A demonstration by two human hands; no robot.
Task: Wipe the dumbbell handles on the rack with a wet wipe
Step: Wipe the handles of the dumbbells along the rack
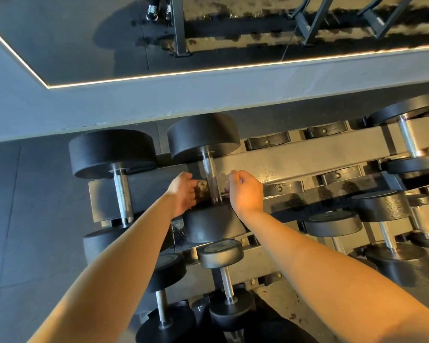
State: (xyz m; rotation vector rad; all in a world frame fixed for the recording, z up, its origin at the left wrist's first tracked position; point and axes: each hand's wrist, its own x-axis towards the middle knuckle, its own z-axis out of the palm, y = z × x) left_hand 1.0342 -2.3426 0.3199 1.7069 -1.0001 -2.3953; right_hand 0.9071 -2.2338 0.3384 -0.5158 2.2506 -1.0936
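The wet wipe [201, 187] is bunched in the left hand [183, 194], just left of the knurled steel handle [211, 179] of the second dumbbell from the left on the top tier of the rack [295, 164]. The left hand's fingers curl round the wipe. The right hand [245, 191] sits just right of the same handle with fingers curled; it appears to pinch the other end of the wipe, though that end is too pale to confirm. Judged from this placement, the wipe is being passed behind the handle so both hands can draw it around the grip.

The rack's cradles act as holders: several [268, 141] stand vacant, and the rest carry dumbbells, including the neighbouring dumbbell [114, 154] at left.
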